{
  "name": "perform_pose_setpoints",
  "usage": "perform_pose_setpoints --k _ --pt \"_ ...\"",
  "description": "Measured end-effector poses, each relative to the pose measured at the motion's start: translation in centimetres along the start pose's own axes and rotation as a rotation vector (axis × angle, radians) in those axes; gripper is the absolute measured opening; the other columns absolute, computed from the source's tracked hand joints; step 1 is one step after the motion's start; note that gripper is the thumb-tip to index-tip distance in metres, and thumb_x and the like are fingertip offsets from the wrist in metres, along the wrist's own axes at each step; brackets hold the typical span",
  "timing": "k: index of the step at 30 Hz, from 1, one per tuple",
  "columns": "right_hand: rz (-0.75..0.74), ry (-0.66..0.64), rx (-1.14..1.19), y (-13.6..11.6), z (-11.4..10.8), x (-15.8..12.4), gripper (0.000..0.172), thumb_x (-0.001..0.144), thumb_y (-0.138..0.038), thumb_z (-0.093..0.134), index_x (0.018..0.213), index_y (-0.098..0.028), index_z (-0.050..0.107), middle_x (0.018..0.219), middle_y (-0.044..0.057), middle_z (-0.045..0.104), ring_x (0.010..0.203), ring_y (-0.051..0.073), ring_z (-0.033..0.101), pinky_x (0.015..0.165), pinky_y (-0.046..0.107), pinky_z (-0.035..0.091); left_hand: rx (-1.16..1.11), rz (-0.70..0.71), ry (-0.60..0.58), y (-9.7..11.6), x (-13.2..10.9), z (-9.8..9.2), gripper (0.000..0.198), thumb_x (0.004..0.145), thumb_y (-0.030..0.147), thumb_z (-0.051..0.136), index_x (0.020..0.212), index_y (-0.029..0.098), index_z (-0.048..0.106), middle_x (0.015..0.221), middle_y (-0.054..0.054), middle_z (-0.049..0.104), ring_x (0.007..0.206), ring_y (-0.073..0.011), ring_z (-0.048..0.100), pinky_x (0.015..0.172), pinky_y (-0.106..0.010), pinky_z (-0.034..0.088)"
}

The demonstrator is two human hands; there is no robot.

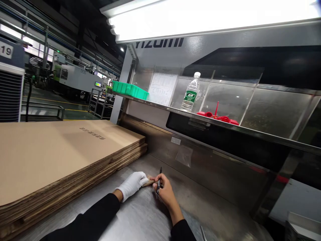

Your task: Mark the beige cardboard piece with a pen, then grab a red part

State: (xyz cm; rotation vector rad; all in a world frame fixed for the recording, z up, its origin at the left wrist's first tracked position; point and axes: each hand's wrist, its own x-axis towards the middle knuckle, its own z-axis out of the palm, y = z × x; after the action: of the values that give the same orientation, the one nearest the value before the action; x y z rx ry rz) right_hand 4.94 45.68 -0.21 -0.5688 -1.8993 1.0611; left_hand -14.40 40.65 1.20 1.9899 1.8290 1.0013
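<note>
My bare right hand (164,191) grips a dark pen-like tool (158,187), one end pointing up. Beside it, my white-gloved left hand (132,184) pinches a small tan piece (149,182) over the metal table (137,214). Stacked cardboard (62,150) lies leftward; ahead, a bottle (190,96) stands on a shelf (263,133).

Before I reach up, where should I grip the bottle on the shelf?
Probably grip the bottle around its green label, from the front: it stands upright with that side unobstructed, a panel rises behind, and red parts lie to its right.
</note>
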Motion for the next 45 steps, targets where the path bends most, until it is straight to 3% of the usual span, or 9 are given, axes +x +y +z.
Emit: perform_pose_setpoints --k 16,21,27,30,33,36,40,42,45 --pt "0.028 0.12 0.095 2.0 -1.3 0.3 0.024 0.094 -0.038 0.068 0.092 -0.016 0.059 0.077 -0.005 0.056 0.063 0.01 0.054 0.059 0.024 0.048 -0.299 -0.035 0.067 -1.1 0.4 0.6 0.043 0.098 0.051 0.049 0.075 0.016 0.057 0.064 0.004 0.054 0.056 -0.0106 0.053 0.056 -0.026 0.044" --pt "0.031 0.116 -0.032 2.0 -1.3 0.3 0.023 0.094 -0.036 0.068 0.088 -0.016 0.057 0.074 -0.006 0.053 0.06 0.009 0.051 0.054 0.022 0.045 -0.214 0.028 0.067 0.0 -0.4 -1.0 0.025 0.097 0.025 0.048 0.115 0.014 0.062 0.108 -0.007 0.069 0.093 -0.0183 0.066 0.085 -0.037 0.054" --pt "0.0 0.11 -0.29 1.1 -0.4 -0.2 0.026 0.093 -0.039 0.068 0.084 -0.017 0.06 0.072 -0.005 0.054 0.064 0.011 0.053 0.065 0.028 0.049 0.119 0.262 -0.266 2.4 -2.8 -3.1 0.028 0.086 0.028 0.055 0.105 0.023 0.075 0.122 -0.012 0.069 0.124 -0.0361 0.056 0.11 -0.055 0.039" --pt "-0.018 0.191 -0.337 0.7 -0.5 -0.2 0.027 0.098 -0.045 0.061 0.1 -0.018 0.065 0.092 0.001 0.065 0.087 0.018 0.062 0.087 0.041 0.051 0.249 0.271 -0.423 2.9 -4.1 -3.3 0.065 0.083 0.055 0.06 0.137 0.019 0.06 0.147 -0.025 0.051 0.139 -0.0532 0.038 0.111 -0.072 0.027" --pt "-0.017 0.28 -0.26 0.7 -0.9 0.1 0.037 0.1 -0.05 0.054 0.121 -0.02 0.062 0.122 0.008 0.063 0.114 0.024 0.059 0.102 0.049 0.046 0.31 0.249 -0.519 2.8 -4.7 -3.2 0.087 0.084 0.068 0.053 0.153 0.017 0.041 0.16 -0.03 0.03 0.148 -0.054 0.02 0.115 -0.073 0.016" --pt "0.055 0.29 -0.1 1.2 -1.2 0.5 0.037 0.099 -0.052 0.057 0.103 -0.016 0.066 0.096 0.003 0.067 0.082 0.016 0.064 0.078 0.036 0.055 0.338 0.233 -0.553 2.7 -4.6 -3.4 0.087 0.085 0.071 0.049 0.155 0.021 0.036 0.162 -0.029 0.025 0.15 -0.0526 0.016 0.115 -0.073 0.013" --pt "0.151 0.236 0.144 1.8 -1.5 1.4 0.037 0.099 -0.05 0.059 0.084 -0.016 0.059 0.062 -0.008 0.052 0.045 0.006 0.044 0.043 0.019 0.038 0.347 0.227 -0.56 2.8 -4.4 -3.4 0.085 0.085 0.07 0.05 0.155 0.023 0.037 0.162 -0.028 0.023 0.15 -0.0529 0.015 0.115 -0.074 0.011" --pt "0.197 0.187 0.249 1.9 -1.5 1.8 0.037 0.101 -0.051 0.054 0.092 -0.016 0.06 0.057 -0.01 0.046 0.038 0.004 0.035 0.036 0.017 0.029 0.34 0.223 -0.564 2.8 -4.4 -3.4 0.085 0.085 0.071 0.05 0.155 0.025 0.037 0.162 -0.029 0.022 0.149 -0.0538 0.015 0.114 -0.075 0.011" --pt "0.25 0.065 0.353 1.7 -1.2 2.1 0.038 0.1 -0.051 0.055 0.111 -0.015 0.062 0.067 -0.006 0.058 0.045 0.007 0.05 0.043 0.019 0.041 0.322 0.214 -0.569 2.7 -4.4 -3.1 0.085 0.084 0.071 0.051 0.156 0.027 0.034 0.163 -0.028 0.021 0.149 -0.0536 0.014 0.114 -0.075 0.01"
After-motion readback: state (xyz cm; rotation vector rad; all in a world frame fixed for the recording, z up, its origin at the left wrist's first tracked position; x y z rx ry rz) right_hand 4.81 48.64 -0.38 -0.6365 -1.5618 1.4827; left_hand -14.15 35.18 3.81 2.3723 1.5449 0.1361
